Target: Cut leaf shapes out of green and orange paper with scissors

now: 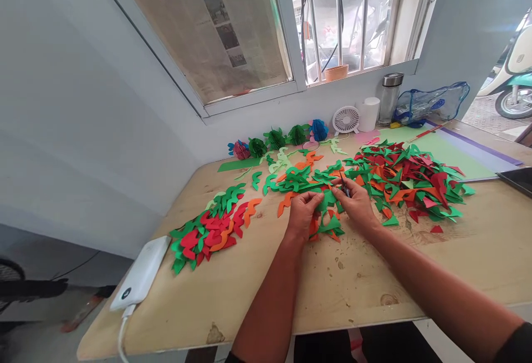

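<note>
Near the middle of the wooden table [249, 291], my left hand [303, 213] pinches the edge of a green paper piece [328, 199]. Close on its right, my right hand [354, 201] is closed around small dark scissors [344, 184], whose tip points up and away. Under and around both hands lie cut green and orange paper pieces [296, 177]. To the right is a large heap of green, red and orange scraps [399, 172]. On the left sits a pile of wavy red, green and orange cutouts [211, 230].
A white power bank [143, 271] with a cable lies at the left edge. Paper ornaments [276, 138], a small white fan [346, 120], a white cylinder [369, 114], a glass bottle [389, 98] and a clear bag [432, 102] line the wall. A dark phone-like object [519, 179] lies at right.
</note>
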`<act>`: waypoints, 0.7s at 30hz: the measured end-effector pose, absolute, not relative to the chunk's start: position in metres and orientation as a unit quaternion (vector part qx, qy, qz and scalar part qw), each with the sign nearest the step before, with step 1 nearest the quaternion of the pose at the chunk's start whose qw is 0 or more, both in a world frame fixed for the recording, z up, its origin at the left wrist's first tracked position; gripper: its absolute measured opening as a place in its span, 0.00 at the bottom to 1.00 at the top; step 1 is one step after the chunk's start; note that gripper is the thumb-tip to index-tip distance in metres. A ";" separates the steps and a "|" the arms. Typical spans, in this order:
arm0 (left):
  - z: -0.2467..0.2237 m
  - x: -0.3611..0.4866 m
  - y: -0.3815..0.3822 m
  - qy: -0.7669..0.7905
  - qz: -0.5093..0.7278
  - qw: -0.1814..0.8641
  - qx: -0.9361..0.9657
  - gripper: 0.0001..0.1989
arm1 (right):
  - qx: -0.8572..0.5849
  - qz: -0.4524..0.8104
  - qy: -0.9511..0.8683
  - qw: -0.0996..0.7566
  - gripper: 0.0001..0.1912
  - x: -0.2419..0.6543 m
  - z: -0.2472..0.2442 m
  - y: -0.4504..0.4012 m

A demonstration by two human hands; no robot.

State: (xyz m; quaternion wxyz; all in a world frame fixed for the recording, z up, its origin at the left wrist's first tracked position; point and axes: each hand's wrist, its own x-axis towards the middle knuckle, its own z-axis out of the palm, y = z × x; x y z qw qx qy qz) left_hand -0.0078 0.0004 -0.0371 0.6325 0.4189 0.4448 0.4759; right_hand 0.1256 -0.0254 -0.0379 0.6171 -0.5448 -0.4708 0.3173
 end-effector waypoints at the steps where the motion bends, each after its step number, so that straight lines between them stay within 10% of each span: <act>1: -0.036 -0.008 0.000 0.448 0.470 0.627 0.431 0.15 | -0.544 0.311 -0.479 0.615 0.14 0.125 -0.038 -0.026; 21: -0.032 -0.013 0.002 0.444 0.549 0.588 0.394 0.18 | -0.552 0.431 -0.412 0.582 0.20 0.125 -0.043 -0.024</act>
